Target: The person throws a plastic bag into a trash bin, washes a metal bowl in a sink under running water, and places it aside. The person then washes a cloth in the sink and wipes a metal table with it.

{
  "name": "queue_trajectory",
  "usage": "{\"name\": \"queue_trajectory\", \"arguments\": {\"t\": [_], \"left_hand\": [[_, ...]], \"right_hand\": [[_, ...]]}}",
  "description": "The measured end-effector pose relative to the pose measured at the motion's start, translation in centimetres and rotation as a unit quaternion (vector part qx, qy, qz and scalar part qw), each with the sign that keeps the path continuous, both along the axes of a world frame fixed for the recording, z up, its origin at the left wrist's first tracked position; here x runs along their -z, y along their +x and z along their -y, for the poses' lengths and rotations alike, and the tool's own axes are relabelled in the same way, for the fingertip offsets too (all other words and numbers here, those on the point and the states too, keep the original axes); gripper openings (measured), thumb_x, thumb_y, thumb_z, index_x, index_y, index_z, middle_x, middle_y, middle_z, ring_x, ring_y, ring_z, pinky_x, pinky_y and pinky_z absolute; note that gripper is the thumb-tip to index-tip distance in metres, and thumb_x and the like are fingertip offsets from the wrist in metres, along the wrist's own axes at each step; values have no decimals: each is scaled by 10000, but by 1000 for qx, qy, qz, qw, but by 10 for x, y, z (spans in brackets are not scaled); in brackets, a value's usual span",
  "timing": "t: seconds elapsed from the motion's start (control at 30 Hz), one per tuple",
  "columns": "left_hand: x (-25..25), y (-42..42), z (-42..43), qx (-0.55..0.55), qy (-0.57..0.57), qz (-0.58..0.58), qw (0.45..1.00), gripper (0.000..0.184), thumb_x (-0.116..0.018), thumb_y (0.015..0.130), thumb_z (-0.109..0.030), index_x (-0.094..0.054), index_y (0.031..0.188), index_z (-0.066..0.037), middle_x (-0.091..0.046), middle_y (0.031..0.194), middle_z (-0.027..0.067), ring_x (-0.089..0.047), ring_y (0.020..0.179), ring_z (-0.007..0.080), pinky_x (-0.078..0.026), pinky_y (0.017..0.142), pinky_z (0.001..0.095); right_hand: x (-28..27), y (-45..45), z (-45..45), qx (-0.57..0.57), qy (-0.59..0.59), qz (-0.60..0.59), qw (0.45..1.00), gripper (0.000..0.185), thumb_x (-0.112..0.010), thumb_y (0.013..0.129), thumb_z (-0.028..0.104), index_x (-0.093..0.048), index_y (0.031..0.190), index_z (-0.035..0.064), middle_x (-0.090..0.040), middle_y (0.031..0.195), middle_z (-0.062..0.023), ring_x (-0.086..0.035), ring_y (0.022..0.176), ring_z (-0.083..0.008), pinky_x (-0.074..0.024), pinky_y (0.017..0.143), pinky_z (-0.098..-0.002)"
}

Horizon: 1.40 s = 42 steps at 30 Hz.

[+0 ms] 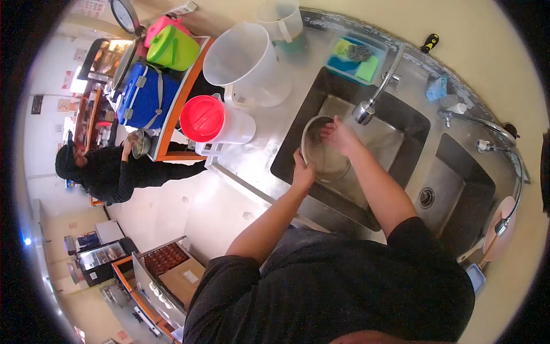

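Observation:
Over the larger sink basin, a round see-through container with a pale rim is tilted on its side. My left hand is closed on the container's lower left rim. My right hand reaches in at the container's opening, its fingers apart; whether they touch the inner wall I cannot tell. A metal faucet head hangs just above and right of my right hand.
Left of the sink stand a red-lidded container and a large clear bucket. A blue tray with sponges lies behind the basin. A smaller basin is at right. A person in black holds a bowl at far left.

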<state>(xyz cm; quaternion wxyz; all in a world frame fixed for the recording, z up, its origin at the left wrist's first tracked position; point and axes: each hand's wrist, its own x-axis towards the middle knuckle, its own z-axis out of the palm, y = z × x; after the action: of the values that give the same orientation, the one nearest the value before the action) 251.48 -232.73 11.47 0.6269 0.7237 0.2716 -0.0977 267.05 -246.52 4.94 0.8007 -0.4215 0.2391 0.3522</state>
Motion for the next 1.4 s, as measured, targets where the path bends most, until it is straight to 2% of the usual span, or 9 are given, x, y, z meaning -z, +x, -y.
{"name": "queue_trajectory", "arguments": {"t": [0.17,0.3,0.53,0.8,1.03,1.1,1.2,1.3,1.4], "left_hand": [[12,-13,9,101,229,172,953,889,-565,746,27,-110,1499,149,-230,1536,351,-203,1469,441,-184,1220,458],[4,-14,-9,164,305,165,924,898,-559,771,65,-109,1548,34,-258,1526,336,-286,1415,481,-289,1171,508],[-12,-17,-23,293,232,236,897,991,-705,889,-424,-85,1586,-89,-167,1613,244,-152,1500,417,-157,1229,490],[-18,68,32,325,305,308,841,655,-651,901,-322,-420,1434,-19,-360,1518,250,-315,1432,422,-181,1203,576],[-32,115,60,435,506,173,725,407,-681,837,-207,-636,1189,-7,-625,1242,197,-594,1157,399,-342,1114,586],[6,135,58,302,246,181,903,304,-649,849,-137,-668,1129,-19,-685,1041,151,-673,905,307,-530,823,508],[-5,141,61,137,16,119,983,252,-612,863,-88,-675,1101,-32,-669,848,112,-642,686,202,-495,550,408],[-4,144,76,29,-145,50,988,164,-629,870,-83,-683,1011,-18,-625,749,83,-586,613,134,-461,504,328],[-10,141,86,192,13,12,981,268,-681,858,-234,-680,1046,-43,-688,874,141,-673,761,234,-522,571,421]], "right_hand": [[-60,-2,1,9,59,-90,994,565,-544,983,527,-588,1239,26,-668,1144,-143,-651,1049,-314,-506,973,-462],[-39,-11,5,-20,108,-37,993,400,-627,965,339,-603,1231,42,-669,1189,-136,-645,1096,-288,-508,996,-446],[-48,-67,61,-36,56,150,986,384,-616,962,176,-543,1299,8,-650,1187,-138,-618,1132,-286,-504,967,-425],[-53,-128,98,-390,-439,503,635,293,-633,903,155,-620,1157,10,-649,975,-257,-632,948,-453,-506,811,-478],[-40,-133,106,-355,-510,531,576,265,-545,892,101,-687,1114,78,-665,888,-229,-641,858,-451,-502,708,-515],[-21,-134,103,-343,-508,507,606,276,-536,890,103,-694,1115,84,-666,878,-228,-647,842,-440,-504,705,-512],[-17,-131,95,-308,-511,561,574,292,-530,887,108,-704,1119,81,-670,863,-224,-653,819,-424,-507,704,-499],[-25,-127,74,-260,-479,655,523,297,-539,883,109,-706,1123,56,-675,852,-220,-654,799,-415,-509,719,-483],[-18,-125,70,-231,-445,682,532,298,-538,886,100,-705,1123,30,-675,840,-222,-647,773,-414,-509,736,-479]]}}
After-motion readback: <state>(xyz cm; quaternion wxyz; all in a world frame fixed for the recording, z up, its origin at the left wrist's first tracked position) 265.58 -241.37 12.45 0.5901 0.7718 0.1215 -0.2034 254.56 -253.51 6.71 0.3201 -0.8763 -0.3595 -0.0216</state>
